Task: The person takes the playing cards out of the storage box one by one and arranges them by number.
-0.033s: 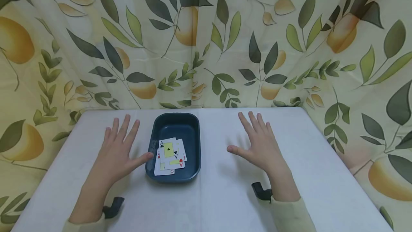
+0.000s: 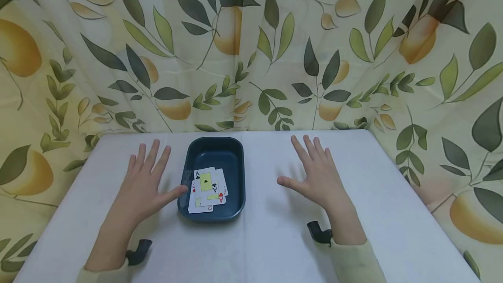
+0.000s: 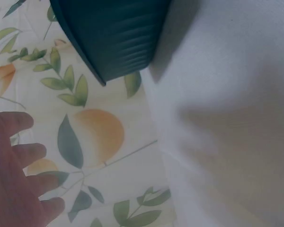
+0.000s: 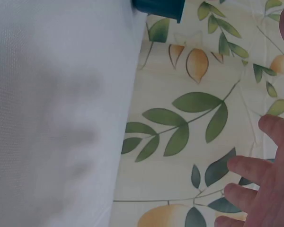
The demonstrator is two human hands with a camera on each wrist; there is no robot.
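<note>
Several playing cards (image 2: 206, 189) lie overlapped in the near half of a dark blue tray (image 2: 224, 143), an ace of clubs on top. My left hand (image 2: 143, 187) hovers left of the tray with fingers spread, its thumb tip in front of the tray's left rim in the head view; whether it touches cannot be told. To the right, well apart from the tray, my right hand (image 2: 316, 176) is spread palm down above the table and holds nothing. In the left wrist view the tray's ribbed side (image 3: 123, 42) shows near the fingers.
A white cloth covers the table (image 2: 275, 248). Behind it hangs a curtain (image 2: 251, 47) printed with leaves and fruit. A dark curved piece (image 2: 138, 252) sits at the left wrist and a similar dark piece (image 2: 319, 233) at the right wrist.
</note>
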